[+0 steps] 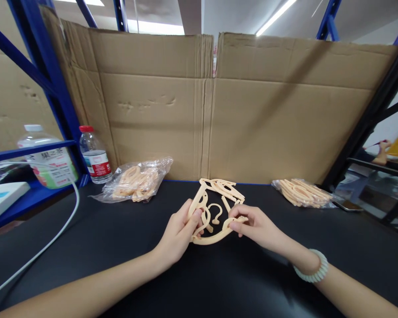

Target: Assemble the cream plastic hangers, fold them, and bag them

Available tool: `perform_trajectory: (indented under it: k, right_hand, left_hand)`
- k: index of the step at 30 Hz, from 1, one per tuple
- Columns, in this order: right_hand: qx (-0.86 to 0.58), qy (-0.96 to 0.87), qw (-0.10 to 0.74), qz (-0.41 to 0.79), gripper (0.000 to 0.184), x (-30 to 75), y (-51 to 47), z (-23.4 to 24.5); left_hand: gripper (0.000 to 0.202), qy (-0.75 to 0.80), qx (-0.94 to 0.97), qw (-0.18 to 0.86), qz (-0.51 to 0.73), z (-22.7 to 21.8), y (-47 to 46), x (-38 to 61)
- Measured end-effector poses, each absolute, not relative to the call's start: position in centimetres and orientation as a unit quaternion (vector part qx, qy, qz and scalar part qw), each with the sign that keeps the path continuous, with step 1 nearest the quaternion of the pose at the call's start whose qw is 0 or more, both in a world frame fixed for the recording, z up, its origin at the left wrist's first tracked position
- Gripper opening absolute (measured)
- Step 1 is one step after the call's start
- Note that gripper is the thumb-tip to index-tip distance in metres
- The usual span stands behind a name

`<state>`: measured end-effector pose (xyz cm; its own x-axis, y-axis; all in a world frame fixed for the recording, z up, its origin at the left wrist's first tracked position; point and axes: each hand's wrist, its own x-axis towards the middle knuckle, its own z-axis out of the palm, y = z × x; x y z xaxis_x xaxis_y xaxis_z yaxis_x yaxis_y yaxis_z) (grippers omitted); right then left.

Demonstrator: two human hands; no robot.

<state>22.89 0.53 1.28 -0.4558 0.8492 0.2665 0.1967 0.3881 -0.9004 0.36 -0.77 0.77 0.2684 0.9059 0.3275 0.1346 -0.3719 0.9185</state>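
Note:
My left hand (pixel 179 230) is closed around beige plastic pieces of a folding clothes hanger (pixel 209 240), its thumb pressed on top. A curved arm of that hanger runs across to my right hand (pixel 254 226), which pinches its far end between thumb and fingers. Between the hands, a loose beige hook (pixel 216 213) lies on the black table. Just beyond them are more beige hanger parts (pixel 223 187), some partly hidden behind my fingers. Whether the held pieces are joined to each other is hard to see.
Clear plastic bags of beige hanger parts lie at back left (pixel 137 181) and back right (pixel 301 193). A red-capped bottle (pixel 95 154) and a larger jug (pixel 49 157) stand left. A white cable (pixel 64 229) crosses the table's left side. Cardboard (pixel 159 110) walls the back.

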Motion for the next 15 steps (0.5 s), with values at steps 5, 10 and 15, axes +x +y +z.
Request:
perform_trajectory:
  k: [5,10,15]
  right_hand:
    - [-0.358,-0.684,0.468,0.430,0.029,23.2,1.0,1.5]
    - [-0.346,-0.585,0.522,0.516,0.032,23.6,1.5,1.1]
    - [-0.316,-0.586,0.503,0.550,0.032,23.0,1.0,1.1]
  left_hand:
    - [0.031,0.407,0.706,0.329,0.478,1.3,-1.5,0.4]
    - [0.029,0.402,0.725,0.322,0.457,1.2,-1.7,0.4]
    - [0.019,0.321,0.816,0.291,0.384,1.3,-2.6,0.7]
